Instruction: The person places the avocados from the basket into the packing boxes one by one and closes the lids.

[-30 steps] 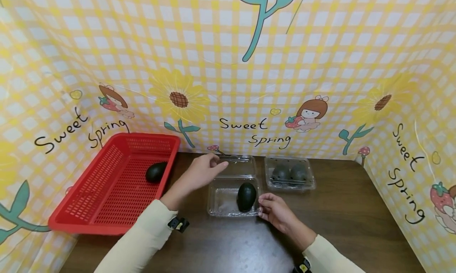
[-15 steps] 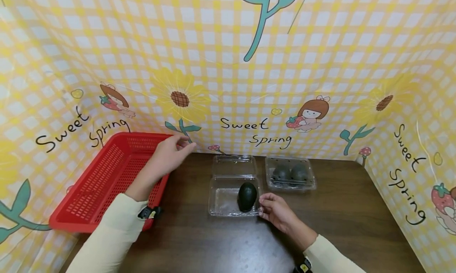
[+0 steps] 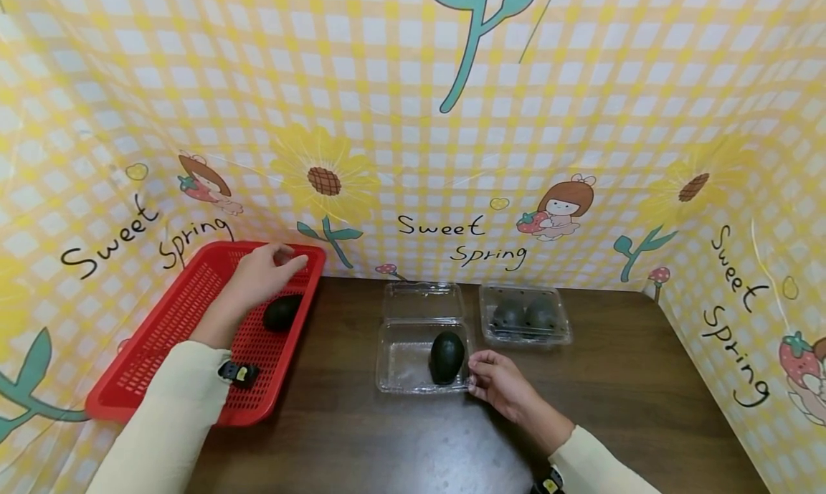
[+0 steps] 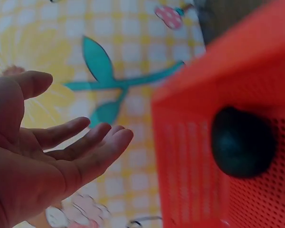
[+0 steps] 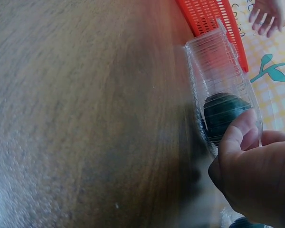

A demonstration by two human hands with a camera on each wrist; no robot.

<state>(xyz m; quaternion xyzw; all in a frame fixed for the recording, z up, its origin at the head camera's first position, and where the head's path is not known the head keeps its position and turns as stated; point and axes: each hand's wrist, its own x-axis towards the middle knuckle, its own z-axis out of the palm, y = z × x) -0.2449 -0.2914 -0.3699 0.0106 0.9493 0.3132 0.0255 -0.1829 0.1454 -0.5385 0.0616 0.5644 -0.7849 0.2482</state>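
Note:
My left hand [image 3: 264, 272] hovers over the far part of the red plastic basket [image 3: 106, 393], holding nothing. In the left wrist view its fingers [image 4: 92, 156] and thumb stand well apart. Below it, one dark green avocado [image 3: 280, 313] lies against the basket's right wall. My right hand [image 3: 503, 386] pinches the right edge of a clear plastic clamshell box [image 3: 403, 368], whose lid [image 3: 422, 300] is folded back. Inside that box, on its right side, sits another avocado [image 3: 447, 358]. The right wrist view shows thumb and fingers at the box's rim, next to this avocado [image 5: 223, 114].
A second clamshell box [image 3: 525, 329], closed over two avocados, stands at the back right. Both boxes and the basket are on a dark wooden table [image 3: 632, 379]. A yellow checked cloth [image 3: 413, 157] hangs behind and at both sides.
My left hand has moved left from above the open box's lid to over the basket. My right hand has stayed at the box's edge. The avocados have not moved.

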